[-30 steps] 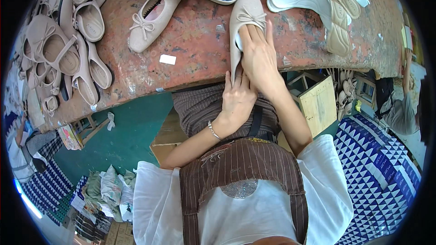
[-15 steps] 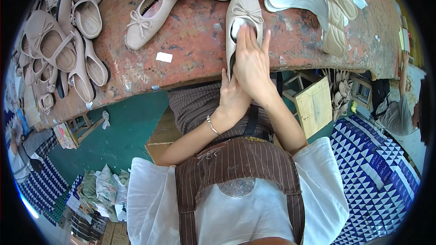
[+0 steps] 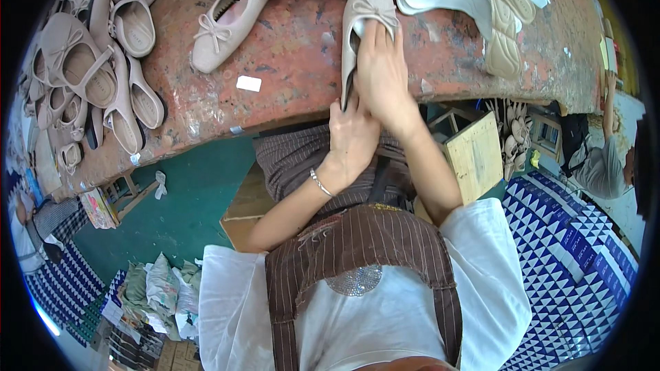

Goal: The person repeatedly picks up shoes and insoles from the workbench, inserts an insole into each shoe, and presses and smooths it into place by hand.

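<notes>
At table (image 3: 295, 48) near edge, 12 o'clock from torso: beige ballet flat (image 3: 364, 10) lies toe-away, bow up. Right hand (image 3: 381, 72), fingers pressed together, now sits flatter over shoe opening than half second ago. Left hand (image 3: 352, 136) pinches heel end, unchanged. Shoe unmoved; pressing continues, likely seating insole. Second flat (image 3: 227, 24) at 10 o'clock.
</notes>
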`<action>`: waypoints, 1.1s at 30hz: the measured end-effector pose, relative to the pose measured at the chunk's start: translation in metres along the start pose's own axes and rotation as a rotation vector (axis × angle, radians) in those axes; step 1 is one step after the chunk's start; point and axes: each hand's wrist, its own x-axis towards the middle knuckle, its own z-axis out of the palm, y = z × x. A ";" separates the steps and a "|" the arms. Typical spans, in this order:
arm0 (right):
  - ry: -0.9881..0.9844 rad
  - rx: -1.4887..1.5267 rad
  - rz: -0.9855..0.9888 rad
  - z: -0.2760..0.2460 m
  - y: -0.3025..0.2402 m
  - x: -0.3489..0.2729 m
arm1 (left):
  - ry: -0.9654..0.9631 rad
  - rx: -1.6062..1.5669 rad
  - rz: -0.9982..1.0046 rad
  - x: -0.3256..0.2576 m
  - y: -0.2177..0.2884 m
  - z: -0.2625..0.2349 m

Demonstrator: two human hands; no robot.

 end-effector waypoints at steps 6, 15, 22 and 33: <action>-0.028 -0.017 -0.010 -0.006 -0.001 -0.019 | 0.044 -0.050 0.007 -0.003 -0.001 0.003; -0.068 0.100 0.005 -0.009 0.002 -0.003 | -0.016 -0.029 -0.013 -0.004 -0.004 0.003; 0.053 0.112 0.001 0.005 0.006 -0.004 | -0.003 -0.018 0.004 0.004 -0.005 0.002; -0.376 -0.218 0.158 0.023 0.003 0.050 | 0.011 -0.044 0.042 0.006 -0.003 -0.001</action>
